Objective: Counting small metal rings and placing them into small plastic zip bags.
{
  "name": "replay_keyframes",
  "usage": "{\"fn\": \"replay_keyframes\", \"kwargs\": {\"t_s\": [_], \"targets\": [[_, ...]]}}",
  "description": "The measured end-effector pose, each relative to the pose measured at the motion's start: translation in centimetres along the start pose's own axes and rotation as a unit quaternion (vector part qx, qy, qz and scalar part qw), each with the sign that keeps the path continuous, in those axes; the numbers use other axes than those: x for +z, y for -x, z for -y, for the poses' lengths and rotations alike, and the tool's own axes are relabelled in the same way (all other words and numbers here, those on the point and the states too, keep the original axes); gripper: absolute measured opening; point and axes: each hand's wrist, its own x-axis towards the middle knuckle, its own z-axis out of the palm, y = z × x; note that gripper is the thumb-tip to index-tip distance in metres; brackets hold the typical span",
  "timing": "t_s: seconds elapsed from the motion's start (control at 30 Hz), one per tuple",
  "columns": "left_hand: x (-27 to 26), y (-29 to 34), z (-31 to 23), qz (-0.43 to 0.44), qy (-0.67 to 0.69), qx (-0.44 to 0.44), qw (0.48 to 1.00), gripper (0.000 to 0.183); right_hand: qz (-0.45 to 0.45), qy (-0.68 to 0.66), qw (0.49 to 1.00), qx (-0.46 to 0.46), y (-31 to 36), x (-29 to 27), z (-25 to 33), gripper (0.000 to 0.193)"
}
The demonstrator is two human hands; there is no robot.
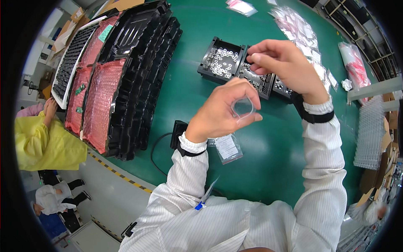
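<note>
My left hand (224,107) is curled around a small clear plastic bag (243,110), its mouth held round between thumb and fingers. My right hand (287,65) hovers over the black parts bins, its fingertips pinched; whatever they hold, if anything, is too small to make out. A black bin of small white rings (222,61) stands to the left. Beside it, partly under my right hand, is a black bin of small screws (259,82). A third black bin of small metal parts (281,87) shows partly behind my right wrist.
Stacked black trays (138,80) with pink bubble wrap (103,92) fill the table's left side. A labelled clear bag (227,148) lies near me. Several filled bags (296,29) are piled far right; bubble wrap (369,134) lies at right. A person in yellow (46,140) stands left.
</note>
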Motion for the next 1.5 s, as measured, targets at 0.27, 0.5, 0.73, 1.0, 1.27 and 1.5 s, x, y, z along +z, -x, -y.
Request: {"fn": "replay_keyframes", "kwargs": {"t_s": [0.27,0.5,0.73,1.0,1.27,1.5], "targets": [[-0.1,0.2,-0.2,0.113,-0.011,-0.096,0.989,0.023,0.107,0.519,0.846,-0.062,-9.4,5.6,-2.0,0.043],[-0.8,0.7,1.0,0.096,0.004,-0.112,0.989,0.023,0.149,0.609,0.774,-0.088,-11.0,9.1,-5.2,0.044],[-1.0,1.3,2.2,0.075,-0.053,-0.1,0.991,0.025,0.119,0.545,0.827,-0.07,-12.1,9.0,-6.3,0.029],[-0.8,1.4,2.4,0.06,-0.055,-0.12,0.99,0.028,0.116,0.531,0.837,-0.068,-12.2,8.0,-7.4,0.027],[-0.9,1.5,2.4,0.05,-0.054,-0.112,0.991,0.027,0.137,0.569,0.773,-0.245,-10.8,8.2,-7.7,0.037],[-2.0,2.4,2.5,0.036,-0.062,-0.121,0.99,0.028,0.144,0.53,0.789,-0.274,-10.8,10.3,-7.8,0.013]]}}
